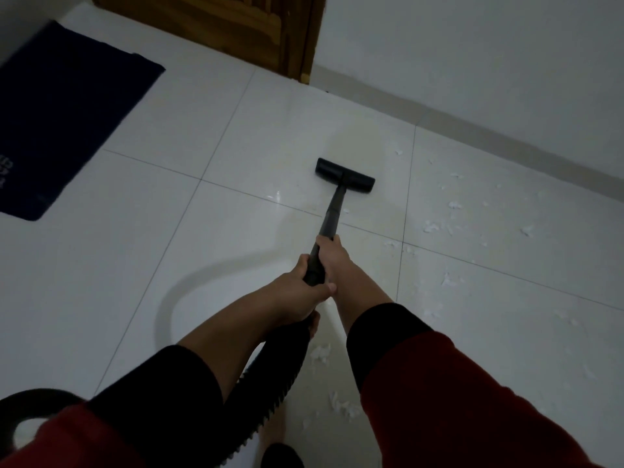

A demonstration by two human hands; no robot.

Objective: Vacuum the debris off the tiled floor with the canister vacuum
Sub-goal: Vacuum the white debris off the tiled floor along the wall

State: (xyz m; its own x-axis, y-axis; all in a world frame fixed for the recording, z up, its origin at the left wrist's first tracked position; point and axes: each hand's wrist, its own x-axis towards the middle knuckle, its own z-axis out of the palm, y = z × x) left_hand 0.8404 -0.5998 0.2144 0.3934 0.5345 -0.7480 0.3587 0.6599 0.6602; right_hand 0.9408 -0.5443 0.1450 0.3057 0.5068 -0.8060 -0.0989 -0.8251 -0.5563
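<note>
While gripping one wand [332,211]: two hands [317,275], scattered debris [439,228].

Both hands gripping wand [332,211]: right hand [329,255] higher, left hand [304,285] just below. Nozzle [345,174] flat on floor [169,248]. Hose [277,376] running back under left arm. White debris [439,228] scattered to right, some near foot. Blue mat [67,113] far left; door [236,28] at top.

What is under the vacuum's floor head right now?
The floor head sits flat on white tile. White debris lies to its right, none visibly beneath; anything directly under it is covered.
</note>
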